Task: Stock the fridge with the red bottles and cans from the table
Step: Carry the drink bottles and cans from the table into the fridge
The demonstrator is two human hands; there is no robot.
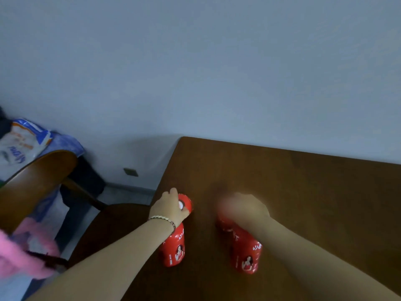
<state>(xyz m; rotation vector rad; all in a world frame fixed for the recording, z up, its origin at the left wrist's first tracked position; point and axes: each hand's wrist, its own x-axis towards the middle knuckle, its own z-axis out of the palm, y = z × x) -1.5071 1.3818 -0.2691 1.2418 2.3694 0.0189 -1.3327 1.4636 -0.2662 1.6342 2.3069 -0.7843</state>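
Left bottle (173,248), on desk (303,192): left hand (171,208) grips its top. Right bottle (246,255): right hand (247,210) blurred, grip unclear. Best lifted vertically.

Pale wall (195,61) — brown table (303,181), wooden chair (32,177)

No readable text for you here. At 6 o'clock, the left red bottle (173,248) has white script and a printed portrait, both too blurred to read. Same on the right red bottle (246,255) at its 3 o'clock. The white bag (20,144) at 9 o'clock has blue lettering, upside down and illegible.
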